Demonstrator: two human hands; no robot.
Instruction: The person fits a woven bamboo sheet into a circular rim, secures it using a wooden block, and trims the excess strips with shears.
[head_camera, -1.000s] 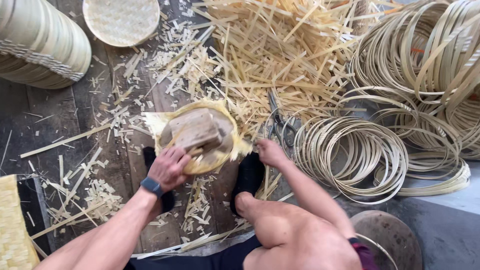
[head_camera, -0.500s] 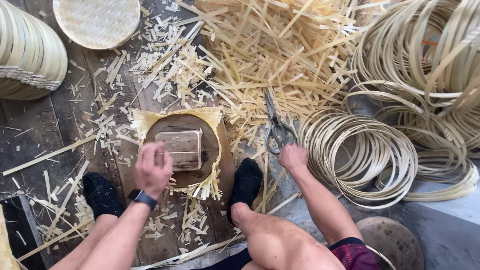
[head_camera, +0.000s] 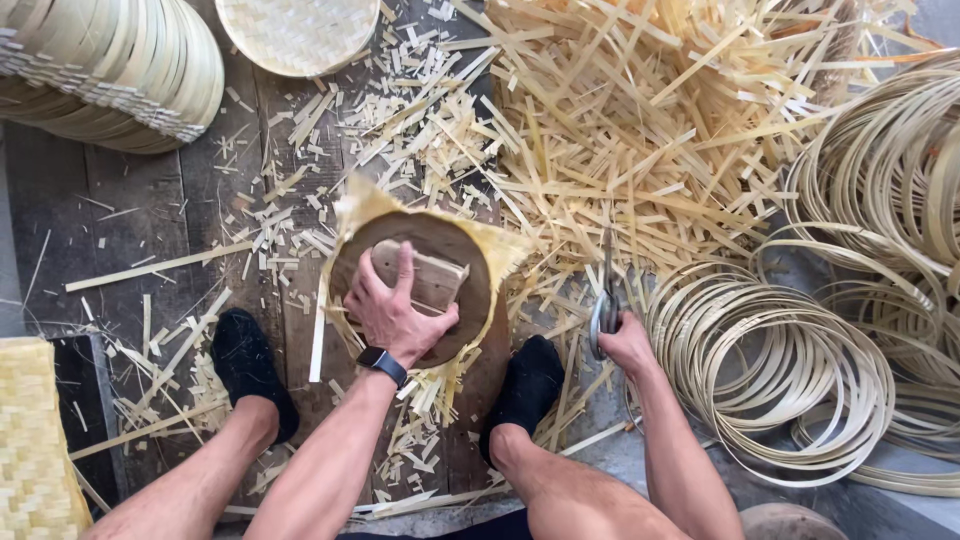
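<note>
- A wooden block (head_camera: 428, 277) is pressed down by the left hand (head_camera: 393, 312), its fingers spread and curled over the block's near edge.
- The block lies on a round brown disc (head_camera: 470, 300), which in turn lies on a woven mat (head_camera: 505, 250); the mat's pale corners stick out past the disc's rim.
- This stack sits on the plank floor (head_camera: 150, 210), between the two black shoes (head_camera: 245, 365).
- The scissors (head_camera: 604, 305) are gripped at their handles by the right hand (head_camera: 628, 345), which is closed around them; the blades point away from the person and rest on the strips (head_camera: 640, 130).
- The scissors are held well apart from the mat, to its right.
- The step in hand is judged to be the pinning of the mat under the disc, with the cutting tool just taken up.
- For the next move, the scissors would have to be carried left to the disc's rim, and the blades opened around a protruding corner.
- Steady downward pressure on the block would be needed, so that the disc does not slip on the mat.
- Coiled hoops (head_camera: 790, 370) lie at the right, stacked trays (head_camera: 120, 70) at the upper left.
</note>
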